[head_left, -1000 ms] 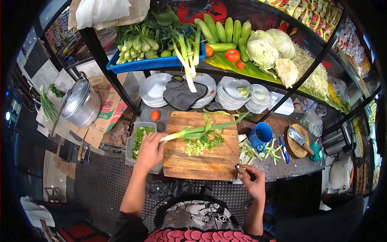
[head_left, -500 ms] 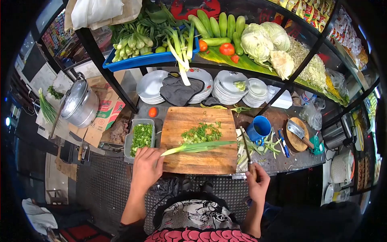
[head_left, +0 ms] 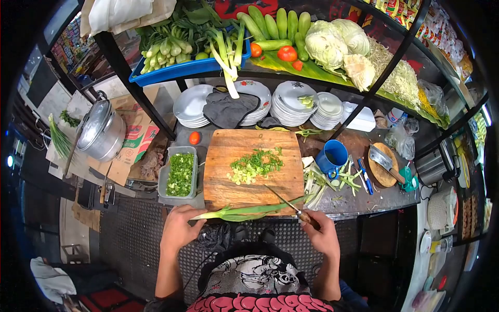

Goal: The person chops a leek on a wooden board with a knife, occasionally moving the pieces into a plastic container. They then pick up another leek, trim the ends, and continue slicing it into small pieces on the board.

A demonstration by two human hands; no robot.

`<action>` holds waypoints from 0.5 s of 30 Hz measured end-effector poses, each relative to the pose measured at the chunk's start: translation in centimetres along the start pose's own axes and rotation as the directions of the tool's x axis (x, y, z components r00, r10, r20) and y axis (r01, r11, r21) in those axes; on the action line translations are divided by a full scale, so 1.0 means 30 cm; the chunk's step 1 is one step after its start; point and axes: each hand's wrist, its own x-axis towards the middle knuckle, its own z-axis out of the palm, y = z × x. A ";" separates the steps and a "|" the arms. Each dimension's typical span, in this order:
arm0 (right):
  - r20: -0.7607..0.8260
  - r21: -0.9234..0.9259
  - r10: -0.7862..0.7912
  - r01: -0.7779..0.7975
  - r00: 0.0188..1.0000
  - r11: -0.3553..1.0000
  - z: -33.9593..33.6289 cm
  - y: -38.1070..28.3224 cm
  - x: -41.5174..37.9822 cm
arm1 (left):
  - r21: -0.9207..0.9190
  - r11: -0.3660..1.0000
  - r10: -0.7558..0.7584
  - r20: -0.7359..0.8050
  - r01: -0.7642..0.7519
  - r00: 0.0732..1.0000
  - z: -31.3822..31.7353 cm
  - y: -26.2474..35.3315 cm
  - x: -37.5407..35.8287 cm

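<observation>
My left hand [head_left: 180, 225] pinches the pale end of a spring onion [head_left: 236, 212], which lies crosswise over the near edge of the wooden cutting board [head_left: 221, 156]. In my right hand [head_left: 323, 233] is a knife [head_left: 283, 199], its blade pointing up and left over the board's near right part. The blade overlaps the green leaves close to my right fingers. Chopped spring onion [head_left: 255, 165] lies in a loose pile mid-board. Left of the board stands a clear plastic container [head_left: 194, 177] of chopped greens [head_left: 180, 174].
A tomato [head_left: 195, 138] sits behind the container. Stacked plates [head_left: 190, 107] line the back, below a shelf of vegetables. To the right are trimmed scraps [head_left: 315, 179], a blue mug [head_left: 333, 157] and a cleaver [head_left: 383, 160] on a round wooden board [head_left: 385, 180].
The spring onion has come toward me, from the board's middle to its near edge. My right hand has moved left, swinging the knife from beside the board to over it.
</observation>
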 end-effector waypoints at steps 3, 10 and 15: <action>-0.011 -0.108 -0.099 0.097 0.995 0.989 -0.022 -0.027 0.068 | 0.017 1.000 0.004 -0.046 -0.003 0.999 0.029 -0.023 0.014; 0.110 -0.011 -0.066 0.068 0.992 0.998 0.029 -0.057 0.211 | 0.024 0.999 0.045 -0.079 -0.043 0.996 0.097 -0.032 0.082; 0.240 0.174 -0.028 -0.015 0.970 0.985 0.149 -0.070 0.229 | 0.027 0.998 0.059 -0.084 -0.057 0.995 0.118 -0.002 0.101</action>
